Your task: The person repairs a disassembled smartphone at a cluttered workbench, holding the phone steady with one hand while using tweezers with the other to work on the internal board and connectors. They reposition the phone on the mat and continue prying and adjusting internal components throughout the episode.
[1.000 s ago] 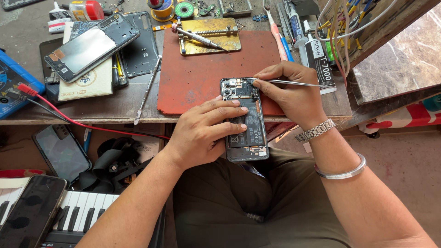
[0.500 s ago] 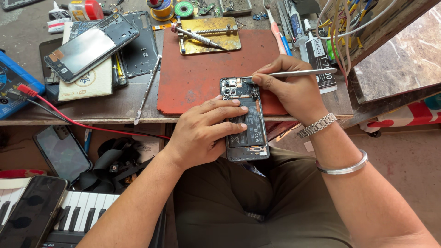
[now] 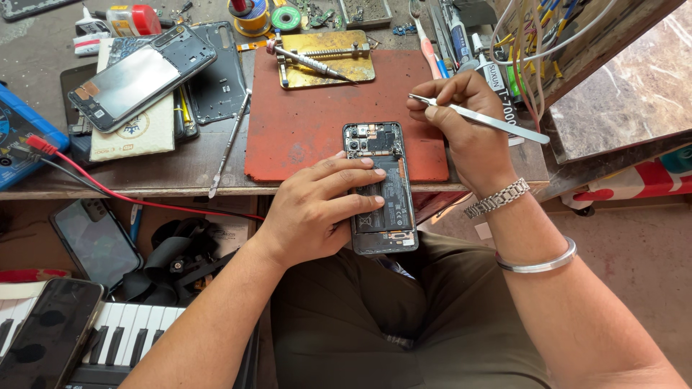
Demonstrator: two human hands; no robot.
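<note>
An opened smartphone (image 3: 382, 155) with its back cover off lies half on a red work mat (image 3: 310, 122) and half over the bench's front edge. My left hand (image 3: 317, 209) presses down on its lower part, fingers spread across the battery. My right hand (image 3: 461, 122) grips metal tweezers (image 3: 476, 119), lifted off the phone; the tips point left, above the mat, to the right of the phone's camera end.
A brass clamp plate (image 3: 328, 54) with a screwdriver lies at the back of the mat. Left of the mat lie a loose screwdriver (image 3: 229, 144), a phone frame (image 3: 216, 72) and another phone (image 3: 140, 75). Red lead (image 3: 108, 191), keyboard (image 3: 122, 331), wires at right.
My right hand has lifted the tweezers away from the phone's top end and drawn them up and to the right. My left hand has stayed on the phone.
</note>
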